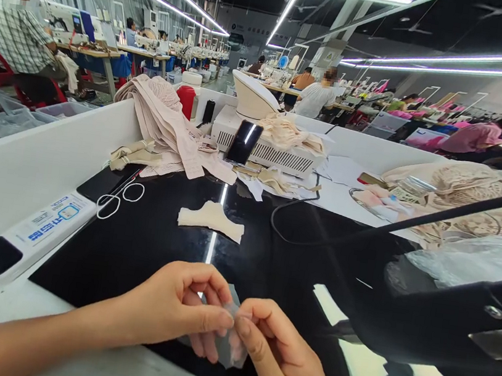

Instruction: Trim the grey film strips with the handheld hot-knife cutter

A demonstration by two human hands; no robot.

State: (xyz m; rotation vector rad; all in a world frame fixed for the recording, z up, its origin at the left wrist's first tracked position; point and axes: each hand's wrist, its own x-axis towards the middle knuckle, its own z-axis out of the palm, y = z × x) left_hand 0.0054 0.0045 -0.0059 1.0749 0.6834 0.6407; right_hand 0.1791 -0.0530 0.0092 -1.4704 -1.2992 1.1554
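Observation:
My left hand (178,305) and my right hand (277,353) meet low in the head view, over a glossy black work surface (141,241). Both pinch a small, thin, translucent grey piece of film (228,347) between thumb and fingers. The piece hangs down between the two hands. Farther up the black surface lies a beige cut fabric piece (212,218), apart from both hands.
White-handled scissors (120,196) lie at the left by a dark phone and a white device (47,228). Beige fabric piles (162,116), a white machine (261,143) with a leaning phone (244,142), a black cable (294,210) and a black arm (462,211) surround the area. Other people work behind.

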